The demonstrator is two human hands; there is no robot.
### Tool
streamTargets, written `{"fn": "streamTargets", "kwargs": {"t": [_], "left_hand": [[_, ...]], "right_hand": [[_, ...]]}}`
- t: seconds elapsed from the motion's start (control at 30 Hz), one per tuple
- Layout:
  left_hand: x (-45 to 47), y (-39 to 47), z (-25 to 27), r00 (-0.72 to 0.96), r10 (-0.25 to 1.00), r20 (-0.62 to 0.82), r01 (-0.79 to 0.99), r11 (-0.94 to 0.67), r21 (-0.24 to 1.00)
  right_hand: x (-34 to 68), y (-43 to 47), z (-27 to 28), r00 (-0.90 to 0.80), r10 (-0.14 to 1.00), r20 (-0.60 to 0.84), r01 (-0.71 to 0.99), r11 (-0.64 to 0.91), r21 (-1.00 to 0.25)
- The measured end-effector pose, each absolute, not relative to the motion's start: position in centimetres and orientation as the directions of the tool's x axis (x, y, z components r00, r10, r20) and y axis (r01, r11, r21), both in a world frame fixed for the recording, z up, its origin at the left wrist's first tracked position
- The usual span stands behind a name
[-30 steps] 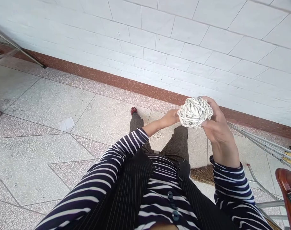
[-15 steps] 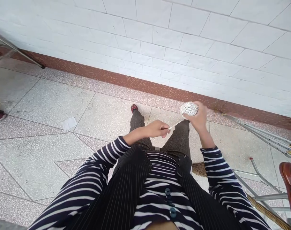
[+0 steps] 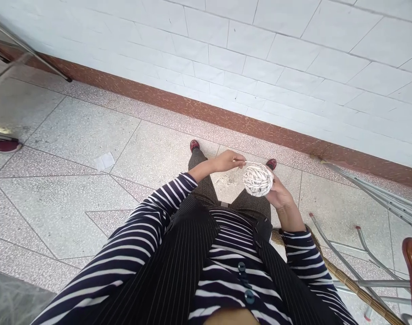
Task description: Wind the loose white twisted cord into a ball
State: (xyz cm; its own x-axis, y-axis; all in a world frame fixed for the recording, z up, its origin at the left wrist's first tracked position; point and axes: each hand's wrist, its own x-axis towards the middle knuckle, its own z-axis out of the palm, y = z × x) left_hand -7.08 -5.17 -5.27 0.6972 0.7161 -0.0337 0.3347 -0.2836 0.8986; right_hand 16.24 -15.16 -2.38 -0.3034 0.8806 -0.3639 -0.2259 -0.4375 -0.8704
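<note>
A white ball of cord (image 3: 258, 179) with dark flecks sits in my right hand (image 3: 279, 192), whose fingers wrap its far and right side. My left hand (image 3: 229, 160) pinches a strand of the cord (image 3: 252, 162) just left of the ball; the strand runs over the ball's top. Below, between my legs, a loose tangle of cord (image 3: 226, 181) lies on the floor. Part of my right hand's fingers is hidden behind the ball.
A tiled wall (image 3: 233, 58) with a red-brown skirting runs ahead. Crutches (image 3: 372, 187) lean at right, near a metal-legged chair (image 3: 365, 253) and a broom (image 3: 355, 293). A white paper (image 3: 104, 161) lies on the floor at left; another person's shoe (image 3: 4, 145) shows at the left edge.
The ball has come nearer and lower, and turned in my right hand. My left hand has moved up and closer to the ball, still pinching the strand. The floor tangle now shows.
</note>
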Motion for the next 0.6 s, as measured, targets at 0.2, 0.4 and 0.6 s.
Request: {"fn": "streamTargets", "kwargs": {"t": [0.2,0.4,0.6], "left_hand": [[-7.5,-5.9,-8.2,0.664,0.733,-0.148,0.392,-0.173,0.903],[-8.6,-5.8,-9.2,0.598,0.784,-0.167,0.379,-0.093,0.921],[-8.6,-5.4,-9.5,0.561,0.808,-0.182,0.383,-0.058,0.922]], "right_hand": [[16.5,-14.7,1.9,-0.195,0.951,-0.241,-0.429,-0.304,-0.851],[17.9,-14.7,5.8,-0.03,0.994,-0.109,-0.322,-0.113,-0.94],[19.4,-16.1,9.0,0.225,0.974,0.036,-0.212,0.085,-0.973]]}}
